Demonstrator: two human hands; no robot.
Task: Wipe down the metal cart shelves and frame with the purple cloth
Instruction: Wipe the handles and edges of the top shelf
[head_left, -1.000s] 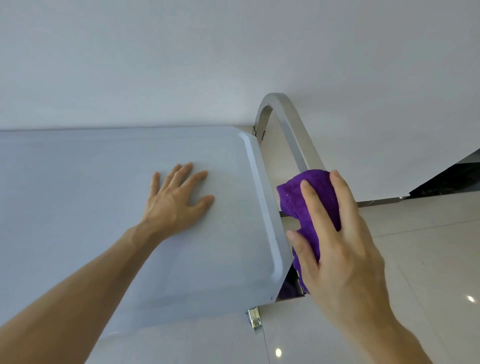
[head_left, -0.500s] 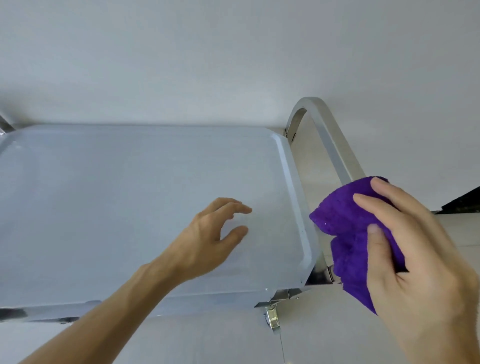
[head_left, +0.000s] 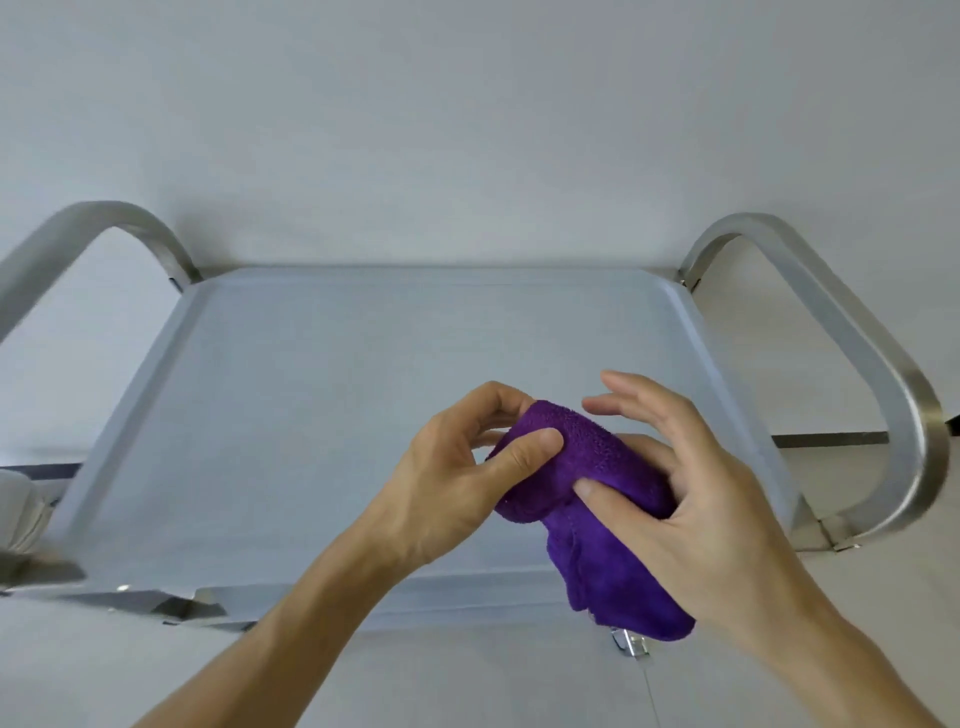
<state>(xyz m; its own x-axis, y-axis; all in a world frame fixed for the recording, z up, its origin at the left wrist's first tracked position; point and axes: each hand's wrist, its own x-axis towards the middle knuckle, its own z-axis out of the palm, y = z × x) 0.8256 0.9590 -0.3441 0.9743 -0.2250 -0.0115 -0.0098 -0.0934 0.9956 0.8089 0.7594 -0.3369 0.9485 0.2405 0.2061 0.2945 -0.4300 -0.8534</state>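
The purple cloth (head_left: 597, 499) hangs bunched between both hands above the near right part of the cart's top shelf (head_left: 322, 395). My left hand (head_left: 467, 467) pinches the cloth's upper left end between thumb and curled fingers. My right hand (head_left: 691, 483) holds the cloth from the right, its thumb pressed on the fabric and its upper fingers spread loosely over it. The cloth's lower end droops past the shelf's front edge. Curved metal handles rise at the left (head_left: 93, 228) and right (head_left: 841, 332) ends of the cart.
A plain white wall (head_left: 467, 130) stands right behind the cart. Pale tiled floor (head_left: 857, 623) shows to the right and in front. A caster bracket (head_left: 631, 644) peeks out under the shelf's front edge. Something grey sits at the far left edge (head_left: 15, 509).
The view has swung left, so the whole shelf and both handles now show. My left hand lifted off the shelf and took hold of the cloth. My right hand brought the cloth from the right handle over the shelf.
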